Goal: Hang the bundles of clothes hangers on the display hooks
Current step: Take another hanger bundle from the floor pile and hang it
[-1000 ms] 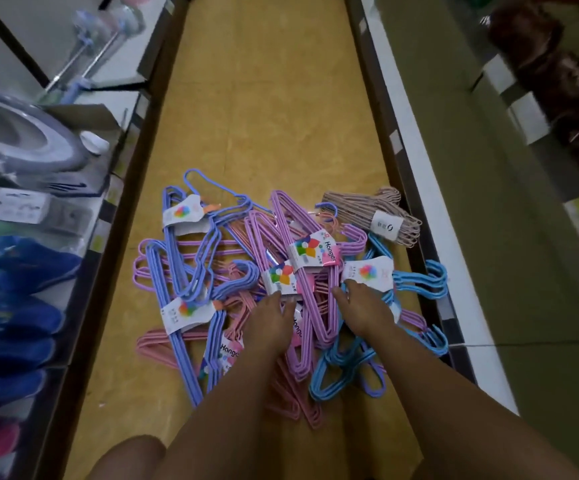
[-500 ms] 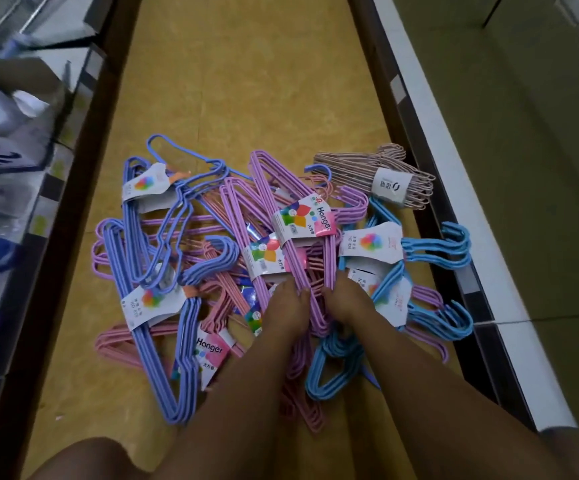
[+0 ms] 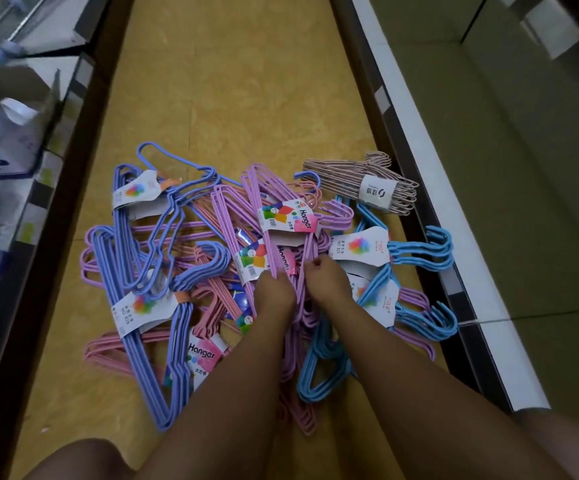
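Fingers (image 3: 310, 266) of the right hand (image 3: 326, 284) curl round the thin wire bars of a lilac plastic-coated wire hanger bundle (image 3: 281, 244) with a white "Hanger" card sleeve, and the left hand (image 3: 274, 292), just beside it, pinches the same bars from the other side. Both hands are clenched on that bundle, knuckles up, wrists close together, forearms reaching down and forward from the bottom edge of the view.

That bundle lies in the middle of a tangled heap on the yellow floor (image 3: 232, 81) of a narrow aisle. Round it lie a periwinkle-blue wire hanger bundle (image 3: 132, 271) towards the left shelf edge, a salmon-pink wire hanger bundle (image 3: 208, 303) under the left forearm, sky-blue wire hanger bundles (image 3: 419, 251) against the right shelf base, and a beige wire hanger bundle (image 3: 361, 183) with a white paper band at the far right corner of the heap.

The step in hand looks like picking out one bundle from the pile; nothing is hung yet, and no display hooks are in view. The next move probably calls for lifting the lilac bundle straight up and working its hooks free of the neighbours, since the wires interlock and could drag other bundles along.
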`<move>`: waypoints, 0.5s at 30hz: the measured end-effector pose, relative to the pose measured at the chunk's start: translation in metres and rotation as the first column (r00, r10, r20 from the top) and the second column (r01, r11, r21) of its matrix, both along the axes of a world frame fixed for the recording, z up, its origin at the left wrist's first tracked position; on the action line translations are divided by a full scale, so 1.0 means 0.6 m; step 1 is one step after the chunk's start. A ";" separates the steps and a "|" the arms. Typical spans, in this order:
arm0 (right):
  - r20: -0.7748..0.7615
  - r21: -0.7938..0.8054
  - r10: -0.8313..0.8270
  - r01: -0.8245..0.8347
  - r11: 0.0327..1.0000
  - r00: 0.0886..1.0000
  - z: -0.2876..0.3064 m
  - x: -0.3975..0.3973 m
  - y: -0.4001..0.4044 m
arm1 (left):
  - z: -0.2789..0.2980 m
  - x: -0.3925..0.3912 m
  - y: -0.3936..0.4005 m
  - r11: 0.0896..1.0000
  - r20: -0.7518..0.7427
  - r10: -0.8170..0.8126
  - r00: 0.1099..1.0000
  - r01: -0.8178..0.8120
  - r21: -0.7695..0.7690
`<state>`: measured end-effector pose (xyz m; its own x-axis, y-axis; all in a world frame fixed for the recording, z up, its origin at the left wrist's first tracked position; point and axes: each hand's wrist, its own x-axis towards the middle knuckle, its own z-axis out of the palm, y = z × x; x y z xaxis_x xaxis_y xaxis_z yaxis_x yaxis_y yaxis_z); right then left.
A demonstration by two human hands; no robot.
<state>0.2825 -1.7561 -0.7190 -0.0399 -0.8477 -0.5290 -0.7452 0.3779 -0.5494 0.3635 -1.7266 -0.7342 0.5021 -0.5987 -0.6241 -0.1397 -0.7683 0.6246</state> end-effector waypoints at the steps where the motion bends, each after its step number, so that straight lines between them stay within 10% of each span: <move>1: -0.017 -0.026 -0.038 0.038 0.999 0.999 0.008 0.004 -0.003 | 0.008 0.001 -0.003 1.000 -0.015 0.019 1.000 -0.019 -0.001; 4: 0.105 0.080 -0.174 0.166 0.983 0.979 0.016 0.024 -0.009 | 0.023 0.009 -0.006 0.997 -0.080 0.048 0.996 -0.052 -0.051; 9: 0.440 0.468 -0.589 0.387 0.795 0.678 0.035 0.056 -0.007 | 0.026 0.043 0.014 0.999 -0.137 0.041 0.990 -0.044 -0.014; 15: 0.445 0.563 -0.734 0.477 0.675 0.513 0.038 0.099 0.036 | 0.084 0.040 0.044 0.986 0.280 -0.157 0.947 0.133 0.105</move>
